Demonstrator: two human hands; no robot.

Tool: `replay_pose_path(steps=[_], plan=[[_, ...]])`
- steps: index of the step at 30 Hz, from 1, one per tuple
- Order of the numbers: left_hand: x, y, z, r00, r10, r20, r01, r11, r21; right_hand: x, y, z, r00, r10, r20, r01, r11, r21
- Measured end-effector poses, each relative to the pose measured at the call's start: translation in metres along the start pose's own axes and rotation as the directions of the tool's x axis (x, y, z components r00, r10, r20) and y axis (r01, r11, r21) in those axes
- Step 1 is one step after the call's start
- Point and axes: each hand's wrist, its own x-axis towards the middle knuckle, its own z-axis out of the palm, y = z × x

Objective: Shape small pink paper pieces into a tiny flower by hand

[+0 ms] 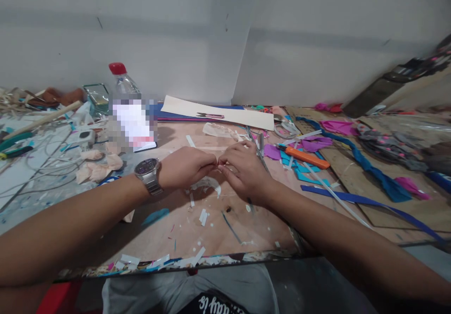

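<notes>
My left hand (186,167), with a metal watch (148,173) on its wrist, is closed in a pinch above the middle of the wooden table (211,229). Its fingertips meet those of my right hand (243,169), whose thumb and index finger are also pinched together. Whatever lies between the fingertips is too small to make out. Beneath my left hand is a thin translucent strip (211,186). Small white scraps (203,217) lie nearer the front edge.
A phone (136,124) leans by a red-capped bottle (125,81) at the back left. Cables and pliers (16,142) lie left. An orange cutter (306,157), blue strips (338,195) and purple scraps lie right. Small scissors (210,115) rest on cream card (243,117) behind.
</notes>
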Motion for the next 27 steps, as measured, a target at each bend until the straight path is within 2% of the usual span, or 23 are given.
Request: replay_pose_path(steps=[4, 7, 11, 14, 19, 27], plan=[[-0.0007, -0.0020, -0.0003, 0.999, 0.044, 0.031, -0.045, 0.999, 0.004, -0.0003, -0.0005, 0.0004, 0.999, -0.013, 0.045, 0.012, 1.000, 0.015], [-0.0008, -0.0052, -0.0009, 0.997, 0.068, 0.032, -0.068, 0.997, -0.023, -0.0008, 0.0021, 0.0022, 1.000, -0.014, 0.010, 0.014, 0.999, 0.035], [0.0002, -0.0077, -0.0021, 0.999, 0.018, 0.031, -0.015, 0.995, -0.096, -0.0011, 0.0046, 0.0045, 0.999, -0.017, -0.050, 0.019, 0.999, 0.041], [0.0006, -0.0060, -0.0011, 0.999, -0.007, 0.045, 0.014, 0.988, -0.155, -0.0012, 0.0037, 0.0052, 0.998, -0.035, -0.047, 0.037, 0.998, 0.055], [-0.0003, -0.0017, 0.0008, 0.999, 0.006, 0.053, 0.003, 0.984, -0.178, -0.0012, 0.0030, 0.0050, 0.999, -0.054, -0.008, 0.054, 0.995, 0.078], [0.0000, -0.0013, 0.0025, 0.999, -0.008, 0.041, 0.017, 0.976, -0.218, -0.0022, 0.0023, 0.0044, 0.998, -0.037, -0.058, 0.041, 0.996, 0.081]])
